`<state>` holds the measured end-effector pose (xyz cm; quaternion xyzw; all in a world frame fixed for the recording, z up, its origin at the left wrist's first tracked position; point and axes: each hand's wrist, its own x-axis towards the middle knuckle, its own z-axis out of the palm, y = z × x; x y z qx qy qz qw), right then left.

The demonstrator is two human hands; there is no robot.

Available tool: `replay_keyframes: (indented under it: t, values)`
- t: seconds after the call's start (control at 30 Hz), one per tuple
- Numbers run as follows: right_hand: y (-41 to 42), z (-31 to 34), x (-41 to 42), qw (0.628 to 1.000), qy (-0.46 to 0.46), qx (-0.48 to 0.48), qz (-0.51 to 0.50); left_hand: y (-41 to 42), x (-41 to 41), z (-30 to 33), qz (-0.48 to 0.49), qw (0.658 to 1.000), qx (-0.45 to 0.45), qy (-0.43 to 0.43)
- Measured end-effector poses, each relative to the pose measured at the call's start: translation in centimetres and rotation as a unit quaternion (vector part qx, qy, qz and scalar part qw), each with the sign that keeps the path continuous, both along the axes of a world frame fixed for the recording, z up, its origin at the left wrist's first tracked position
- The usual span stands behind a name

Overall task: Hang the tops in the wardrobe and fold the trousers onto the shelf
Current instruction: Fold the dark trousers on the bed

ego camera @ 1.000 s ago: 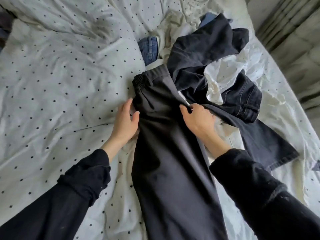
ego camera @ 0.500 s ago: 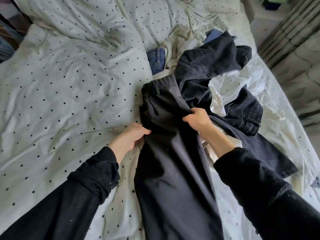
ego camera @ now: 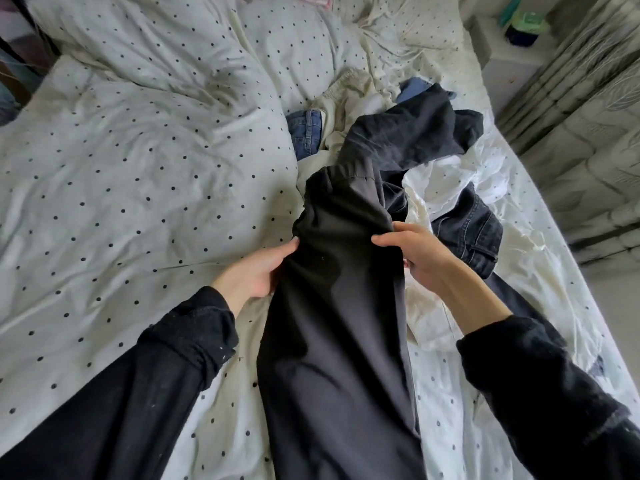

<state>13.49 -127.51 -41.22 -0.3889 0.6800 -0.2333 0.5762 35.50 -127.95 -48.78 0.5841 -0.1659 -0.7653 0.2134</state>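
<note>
Black trousers with an elastic waistband lie lengthwise on the bed, waistband away from me, the upper part bunched and lifted. My left hand grips their left edge just below the waistband. My right hand grips the right edge at the same height. Behind them sits a heap of clothes: a dark garment, dark jeans, blue jeans, a white top and a cream garment.
The bed is covered by a white duvet with black dots, rumpled at the far end. A white bedside table with green items stands at the upper right. A patterned curtain hangs along the bed's right side.
Both hands have closed on the trousers' edges and pulled the upper part toward me, so the waistband now bunches up off the bed. The view has widened toward the head of the bed.
</note>
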Motion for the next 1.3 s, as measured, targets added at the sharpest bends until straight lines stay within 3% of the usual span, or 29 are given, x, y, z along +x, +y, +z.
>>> replay_keyframes:
  t: [0.2,0.3,0.53,0.6,0.67,0.73,0.8,0.87,0.93,1.07,1.3]
  values:
    - [-1.5,0.3,-0.4,0.998,0.036,0.045,-0.026,-1.4,1.4,1.8,-0.023,0.999,0.022,0.013]
    - [-2.3,1.0,0.7,0.999,0.023,0.026,-0.030,-1.6,2.6,2.8,-0.036,0.998,-0.029,-0.036]
    - [-4.4,1.2,5.2,0.997,-0.054,-0.058,-0.010,-1.1,9.5,5.4,0.071,0.965,-0.193,-0.160]
    - [-4.9,-0.4,6.1,0.998,-0.013,-0.067,-0.008,-0.7,11.1,4.8,0.098,0.959,-0.197,-0.177]
    - [-5.4,-2.1,7.1,0.991,0.120,-0.059,0.017,-0.2,12.2,3.5,0.093,0.963,-0.162,-0.196]
    - [-5.1,-3.3,9.0,0.954,0.281,-0.064,0.085,-0.1,13.2,2.2,0.078,0.966,-0.129,-0.209]
    - [-4.1,-3.5,11.4,0.897,0.377,-0.174,0.153,-0.9,13.8,1.3,0.071,0.960,-0.138,-0.235]
    - [-3.1,-4.1,14.0,0.832,0.409,-0.311,0.211,-2.0,14.1,1.0,0.067,0.945,-0.184,-0.263]
    - [-2.2,-5.6,15.7,0.787,0.417,-0.364,0.271,-3.1,13.9,1.0,0.032,0.932,-0.230,-0.279]
    - [-3.5,-8.7,16.6,0.803,0.394,-0.302,0.331,-5.2,12.7,0.2,-0.044,0.914,-0.290,-0.280]
    - [-7.6,-10.8,16.0,0.873,0.198,-0.304,0.327,-7.1,11.8,-1.2,-0.048,0.920,-0.310,-0.234]
